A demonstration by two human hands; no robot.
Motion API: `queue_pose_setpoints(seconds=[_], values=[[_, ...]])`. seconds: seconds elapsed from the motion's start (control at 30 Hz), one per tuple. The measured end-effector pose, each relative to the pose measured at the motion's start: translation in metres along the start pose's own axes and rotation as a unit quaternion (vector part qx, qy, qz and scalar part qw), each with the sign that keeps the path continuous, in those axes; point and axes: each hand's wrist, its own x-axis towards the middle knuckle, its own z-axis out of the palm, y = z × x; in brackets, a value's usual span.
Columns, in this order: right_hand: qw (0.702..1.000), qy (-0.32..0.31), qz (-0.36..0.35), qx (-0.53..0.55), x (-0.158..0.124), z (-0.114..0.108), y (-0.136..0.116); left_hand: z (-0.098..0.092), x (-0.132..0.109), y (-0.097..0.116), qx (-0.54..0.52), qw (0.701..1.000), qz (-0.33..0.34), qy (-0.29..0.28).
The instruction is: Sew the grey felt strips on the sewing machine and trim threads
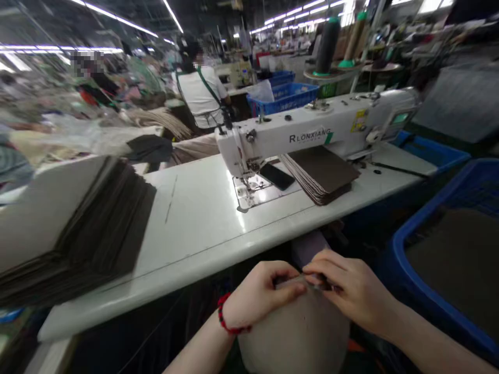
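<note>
A beige fabric piece [296, 332] hangs below the table's front edge, near my lap. My left hand [265, 293] pinches its upper edge, thumb on the near side. Close beside it, my right hand [346, 285] grips the same edge with bent fingers; a small dark bit shows between them, too blurred to name. Beyond my hands stands a white sewing machine [312, 130] on a white table [195, 208]. Under the machine's arm lie a black phone [276, 176] and a stack of brown fabric pieces [323, 171].
A tall stack of dark fabric pieces [105, 228] fills the table's left end. At the right stands a blue basket [401, 244] with dark fabric in it. Thread cones [327, 47] stand behind the machine. A person in a white top [202, 93] sits farther back.
</note>
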Motion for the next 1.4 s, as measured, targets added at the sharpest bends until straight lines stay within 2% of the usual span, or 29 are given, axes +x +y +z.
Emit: queue_pose_setpoints(seconds=[0.1,0.2,0.27,0.33,0.4,0.47,0.53,0.6,0.67,0.73,0.8,0.9,1.0,1.07,1.17,1.27,1.4], values=[[0.99,-0.008,-0.089,-0.106,-0.012,-0.004,0.0,0.007,-0.001,0.005,-0.006,1.0,0.005,-0.015],[0.964,-0.025,-0.177,-0.197,-0.02,-0.008,0.0,0.016,-0.003,0.007,-0.012,0.999,0.007,-0.03],[0.95,-0.05,-0.212,-0.223,-0.022,-0.01,0.0,0.021,-0.004,0.005,-0.017,0.999,0.013,-0.035],[0.947,-0.078,-0.219,-0.222,-0.023,-0.011,-0.001,0.026,-0.006,0.004,-0.022,0.999,0.016,-0.038],[0.96,-0.094,-0.186,-0.188,-0.023,-0.012,-0.001,0.029,-0.009,0.003,-0.027,0.999,0.015,-0.04],[0.983,-0.091,-0.119,-0.106,-0.023,-0.012,-0.002,0.03,-0.012,0.004,-0.031,0.999,0.014,-0.037],[0.997,-0.055,-0.045,-0.002,-0.024,-0.011,-0.003,0.03,-0.016,0.005,-0.033,0.999,0.013,-0.035],[0.997,-0.001,0.013,0.079,-0.026,-0.011,-0.005,0.03,-0.019,0.005,-0.035,0.999,0.003,-0.042],[0.992,0.034,0.051,0.114,-0.029,-0.012,-0.005,0.029,-0.02,0.005,-0.035,0.998,-0.008,-0.048],[0.992,0.02,0.047,0.114,-0.032,-0.013,-0.005,0.029,-0.019,0.004,-0.032,0.998,-0.01,-0.048],[0.997,-0.015,0.004,0.079,-0.036,-0.013,-0.005,0.03,-0.017,0.003,-0.03,0.999,0.0,-0.046],[0.996,-0.045,-0.069,-0.043,-0.041,-0.009,-0.004,0.033,-0.013,0.001,-0.035,0.998,0.016,-0.047],[0.977,-0.056,-0.124,-0.164,-0.043,-0.004,-0.004,0.036,-0.009,0.0,-0.042,0.998,0.015,-0.052],[0.967,-0.066,-0.142,-0.2,-0.042,0.001,-0.004,0.038,-0.008,0.0,-0.043,0.998,0.008,-0.05],[0.978,-0.06,-0.112,-0.167,-0.039,0.005,-0.003,0.039,-0.008,-0.002,-0.052,0.997,-0.003,-0.049],[0.999,-0.023,-0.029,-0.025,-0.038,0.006,0.0,0.038,-0.009,-0.005,-0.061,0.997,-0.008,-0.053],[0.986,0.029,0.097,0.135,-0.04,0.001,0.005,0.038,-0.012,-0.011,-0.1,0.992,-0.047,-0.061]])
